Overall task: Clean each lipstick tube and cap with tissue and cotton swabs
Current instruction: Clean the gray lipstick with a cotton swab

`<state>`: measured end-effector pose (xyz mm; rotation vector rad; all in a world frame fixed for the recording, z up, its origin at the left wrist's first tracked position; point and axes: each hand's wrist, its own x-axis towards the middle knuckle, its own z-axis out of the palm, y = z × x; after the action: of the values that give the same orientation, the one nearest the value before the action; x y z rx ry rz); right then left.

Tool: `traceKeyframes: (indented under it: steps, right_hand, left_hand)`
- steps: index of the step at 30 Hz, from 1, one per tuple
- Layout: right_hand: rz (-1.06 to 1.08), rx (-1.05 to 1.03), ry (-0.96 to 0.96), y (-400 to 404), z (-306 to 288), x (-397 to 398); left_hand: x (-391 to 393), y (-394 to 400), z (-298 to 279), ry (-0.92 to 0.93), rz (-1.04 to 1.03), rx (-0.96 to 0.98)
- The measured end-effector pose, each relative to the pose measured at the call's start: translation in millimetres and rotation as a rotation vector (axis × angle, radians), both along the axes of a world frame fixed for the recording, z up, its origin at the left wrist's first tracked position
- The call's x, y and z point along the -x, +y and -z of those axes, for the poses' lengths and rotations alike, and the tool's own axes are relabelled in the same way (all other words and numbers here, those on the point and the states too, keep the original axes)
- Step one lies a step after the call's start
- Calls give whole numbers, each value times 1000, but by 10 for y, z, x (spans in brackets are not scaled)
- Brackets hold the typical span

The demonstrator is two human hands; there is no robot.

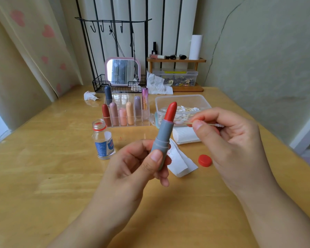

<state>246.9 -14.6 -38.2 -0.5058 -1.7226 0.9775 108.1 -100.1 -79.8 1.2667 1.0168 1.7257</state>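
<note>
The left hand holds a grey lipstick tube upright above the desk, thumb across the front of the barrel and fingers curled behind it; its grip is closed round the lower part of the tube. The red lipstick bullet is wound out and leans slightly to the right. The right hand pinches a cotton swab between thumb and fingertips, a narrow grip on the wooden stick, with the swab's pink-stained tip just beside the tube's collar, below the bullet.

Under the hands lies a folded tissue with red smears, and near it a red bottle cap. An open glass bottle with a blue label stands to the left. Behind it, a clear organiser holds several capped lipsticks upright. A clear box of cotton swabs sits to the right of the organiser, with a white tissue pack in front of it.
</note>
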Motion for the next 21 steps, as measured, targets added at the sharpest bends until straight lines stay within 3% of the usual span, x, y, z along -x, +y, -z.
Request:
traceKeyframes:
  steps: [21]
  right_hand:
    - [-75, 4, 11, -15, -3, -3]
  left_hand:
    - [25, 7, 34, -103, 158, -1]
